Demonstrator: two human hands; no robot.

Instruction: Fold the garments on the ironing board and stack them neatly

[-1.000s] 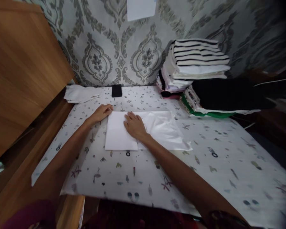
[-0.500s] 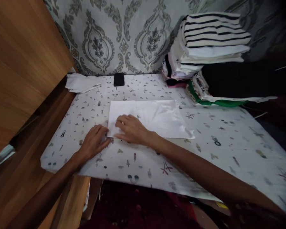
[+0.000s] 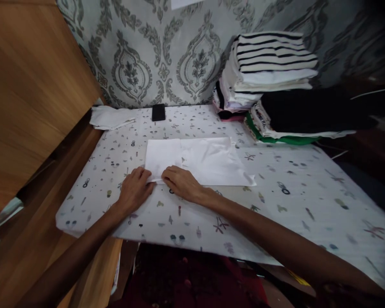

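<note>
A white folded cloth [image 3: 208, 160] lies flat on the printed sheet of the table, longer from left to right than it is deep. Its near left corner is in the fingers of my left hand [image 3: 135, 186], which are closed round the edge. A short way to the right, my right hand [image 3: 182, 183] pinches the same near edge with curled fingers. Between the two hands, that edge is slightly lifted. Creases run across the right part of the cloth, and its lower right corner sticks out unevenly. Both thumbs are partly hidden.
A black phone [image 3: 158, 112] and a folded white cloth piece [image 3: 111, 117] lie along the back by the patterned wall. Stacks of folded clothes stand at the back right, one topped by striped fabric [image 3: 274, 51], another by black fabric [image 3: 308, 113]. A wooden cabinet [image 3: 35, 64] borders the left.
My right hand has moved from the top of the cloth to its near edge and closed there. My left hand has shifted slightly right onto the corner. The camera view has tilted up a little.
</note>
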